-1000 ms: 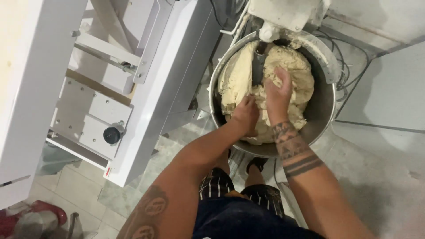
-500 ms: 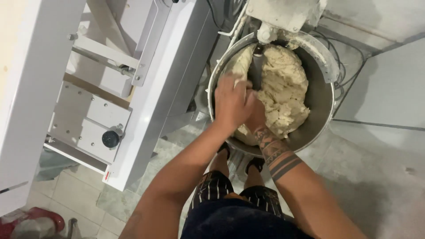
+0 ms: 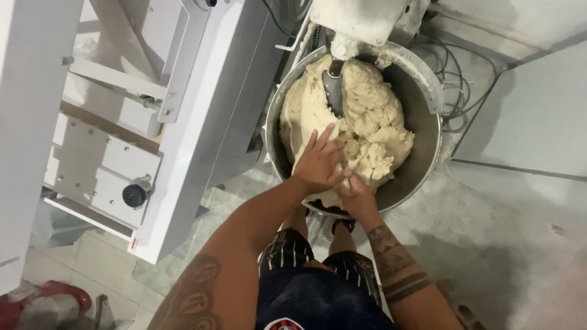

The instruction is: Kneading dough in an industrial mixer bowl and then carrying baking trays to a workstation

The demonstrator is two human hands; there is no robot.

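Note:
A big mass of pale dough [image 3: 367,116] fills a steel mixer bowl [image 3: 422,153], with a dark dough hook [image 3: 334,91] sunk in its top. My left hand [image 3: 319,162] lies flat on the near left of the dough, fingers spread and pointing away. Just right of it and lower, my right hand [image 3: 353,190] digs into the dough's near edge, partly hidden under the left hand. Both forearms are tattooed.
The white mixer head [image 3: 361,21] overhangs the bowl at the top. A white machine [image 3: 140,122] with a black knob [image 3: 133,195] stands to the left. Cables [image 3: 455,91] trail right of the bowl. A red object [image 3: 36,302] sits bottom left on the tiled floor.
Both hands have drawn back from the middle of the dough to its near left edge. The left hand now overlaps the right one.

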